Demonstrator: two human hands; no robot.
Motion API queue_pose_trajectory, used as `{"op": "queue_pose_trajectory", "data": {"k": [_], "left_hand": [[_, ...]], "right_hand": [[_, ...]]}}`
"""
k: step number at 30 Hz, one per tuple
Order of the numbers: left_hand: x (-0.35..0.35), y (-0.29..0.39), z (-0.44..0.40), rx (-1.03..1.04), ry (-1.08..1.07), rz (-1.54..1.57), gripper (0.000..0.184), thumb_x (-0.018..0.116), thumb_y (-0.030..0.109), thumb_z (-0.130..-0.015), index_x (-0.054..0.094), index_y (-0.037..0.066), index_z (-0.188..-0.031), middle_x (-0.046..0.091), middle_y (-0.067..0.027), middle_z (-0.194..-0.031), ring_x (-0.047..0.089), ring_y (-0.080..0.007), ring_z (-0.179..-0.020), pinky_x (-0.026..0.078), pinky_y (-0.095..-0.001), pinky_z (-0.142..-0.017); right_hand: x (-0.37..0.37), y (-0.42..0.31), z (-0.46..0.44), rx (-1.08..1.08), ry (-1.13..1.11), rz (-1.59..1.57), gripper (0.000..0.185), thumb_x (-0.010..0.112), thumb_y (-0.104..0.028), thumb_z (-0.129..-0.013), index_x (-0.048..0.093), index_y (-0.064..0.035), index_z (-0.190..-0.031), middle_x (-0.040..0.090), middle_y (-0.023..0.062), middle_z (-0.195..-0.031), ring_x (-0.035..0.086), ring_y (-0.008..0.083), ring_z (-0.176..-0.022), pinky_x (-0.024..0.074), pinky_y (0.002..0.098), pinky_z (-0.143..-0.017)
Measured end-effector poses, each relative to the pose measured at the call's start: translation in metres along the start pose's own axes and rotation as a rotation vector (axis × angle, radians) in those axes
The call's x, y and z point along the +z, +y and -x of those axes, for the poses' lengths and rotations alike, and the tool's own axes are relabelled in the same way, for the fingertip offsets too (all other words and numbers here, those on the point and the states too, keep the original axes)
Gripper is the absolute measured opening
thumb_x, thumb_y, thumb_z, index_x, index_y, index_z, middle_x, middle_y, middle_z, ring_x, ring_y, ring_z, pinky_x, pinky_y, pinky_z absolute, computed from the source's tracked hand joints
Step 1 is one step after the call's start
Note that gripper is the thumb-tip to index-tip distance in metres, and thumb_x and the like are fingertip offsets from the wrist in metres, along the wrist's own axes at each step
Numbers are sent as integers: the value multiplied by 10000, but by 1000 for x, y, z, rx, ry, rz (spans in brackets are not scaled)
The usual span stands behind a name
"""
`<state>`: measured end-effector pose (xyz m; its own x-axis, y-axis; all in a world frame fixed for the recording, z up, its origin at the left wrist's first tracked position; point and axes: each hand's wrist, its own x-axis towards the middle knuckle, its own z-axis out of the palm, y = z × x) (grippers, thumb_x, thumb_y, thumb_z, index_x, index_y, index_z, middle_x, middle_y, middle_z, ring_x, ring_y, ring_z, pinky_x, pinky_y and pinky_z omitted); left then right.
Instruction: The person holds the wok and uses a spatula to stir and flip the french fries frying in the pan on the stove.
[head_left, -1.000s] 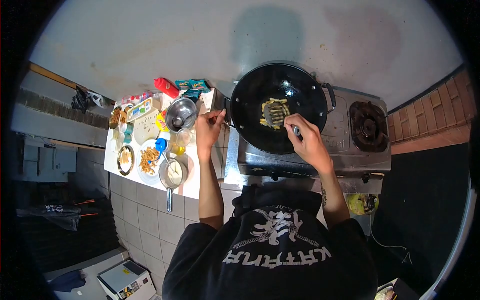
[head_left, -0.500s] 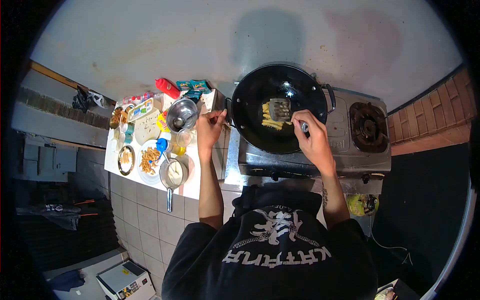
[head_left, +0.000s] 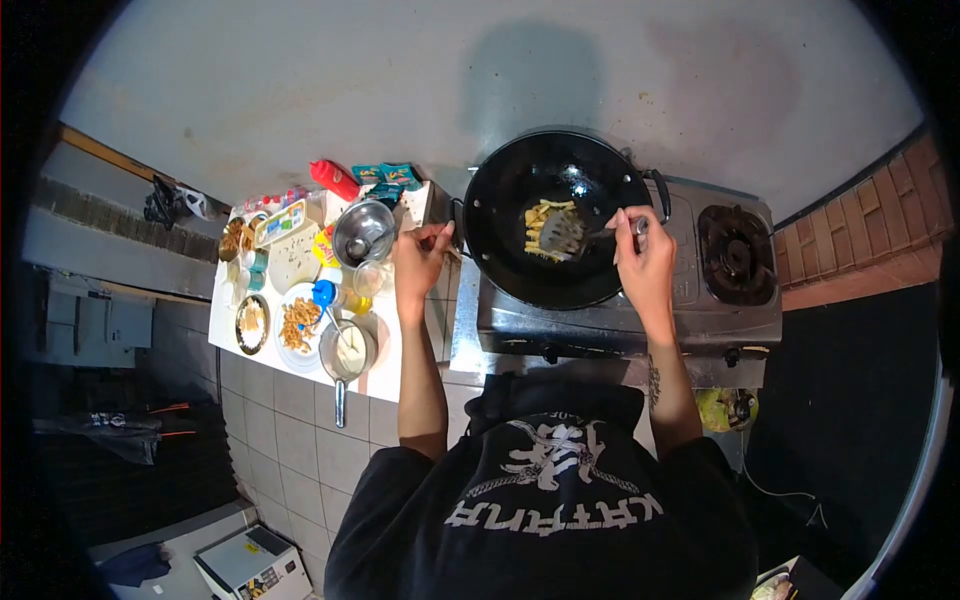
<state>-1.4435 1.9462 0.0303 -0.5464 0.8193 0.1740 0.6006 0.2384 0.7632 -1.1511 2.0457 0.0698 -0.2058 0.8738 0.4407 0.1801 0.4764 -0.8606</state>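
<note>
A black wok point(head_left: 510, 265) stands on the left side of the stove. My left hand point(head_left: 420, 265) is closed at the wok's left handle point(head_left: 457, 222), fingertips pinching it. In my right hand point(head_left: 646, 262), over the wok's right side, is the handle of a slotted spatula point(head_left: 563, 236). The spatula's blade rests against yellowish strips of food point(head_left: 545, 213) in the middle of the wok, covering part of them. The food's exact kind is unclear.
Left of the stove, a white table point(head_left: 381, 375) bears a steel bowl point(head_left: 364, 232), a saucepan point(head_left: 340, 390) with pale batter, a plate of browned pieces point(head_left: 299, 320) and a red squeeze bottle point(head_left: 333, 179). A second burner point(head_left: 738, 255) lies to the right.
My right hand has moved right and slightly up, turning the spatula so its blade tilts lower over the food. The strips have shifted a little. My left hand stays at the wok handle.
</note>
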Motion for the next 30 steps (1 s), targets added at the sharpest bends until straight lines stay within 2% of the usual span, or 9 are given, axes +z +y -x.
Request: {"op": "queue_pose_trajectory", "data": {"k": [2,12,18,20,21,22,25,30], "left_hand": [[1,0,0,1,10,28,297,734,267,-871,738,-30,-882,530,-25,-556,417,-90,-541,349,-303,-507],[4,-7,-2,56,53,37,254,742,232,-861,734,-22,-872,536,-54,-526,433,-90,-491,365,-294,-485],[1,-1,-1,33,19,44,261,742,238,-863,733,-23,-871,541,-54,-529,443,-82,-494,371,-284,-487],[0,1,-1,-1,10,58,294,740,260,-870,735,-34,-879,532,-22,-555,439,-83,-538,361,-288,-507],[0,0,-1,0,10,58,294,740,260,-870,735,-34,-879,532,-22,-555,439,-83,-538,361,-288,-507],[0,-2,-2,0,-3,47,295,738,258,-871,733,-37,-881,545,-27,-563,447,-84,-545,371,-289,-515],[2,-8,-3,34,10,38,278,737,239,-870,729,-38,-879,549,-37,-547,447,-79,-522,365,-288,-497],[4,-5,-2,53,24,108,244,734,215,-868,732,-29,-881,533,-32,-521,435,-71,-494,350,-288,-472]], "right_hand": [[4,8,1,108,35,-27,96,592,-45,-942,579,23,-875,648,91,-706,592,102,-584,440,260,-535],[1,11,-2,134,-17,44,140,569,-83,-968,572,22,-875,651,88,-690,603,99,-588,433,261,-530],[14,7,-14,84,100,-6,122,583,-77,-955,573,20,-881,656,116,-720,622,147,-597,453,291,-546],[21,12,-19,41,83,52,115,586,-73,-950,570,23,-888,659,135,-735,638,182,-622,469,316,-564],[26,9,-21,7,89,57,108,588,-62,-940,564,32,-893,641,161,-734,633,245,-615,470,340,-569],[28,10,-24,6,89,56,108,588,-62,-940,564,32,-893,641,161,-734,633,245,-615,470,340,-569],[36,8,-27,-77,55,95,89,598,-35,-917,562,40,-883,593,197,-741,609,332,-607,466,377,-570],[41,1,-31,-66,44,110,90,594,-31,-918,562,45,-880,599,190,-765,610,321,-604,467,371,-566]]}}
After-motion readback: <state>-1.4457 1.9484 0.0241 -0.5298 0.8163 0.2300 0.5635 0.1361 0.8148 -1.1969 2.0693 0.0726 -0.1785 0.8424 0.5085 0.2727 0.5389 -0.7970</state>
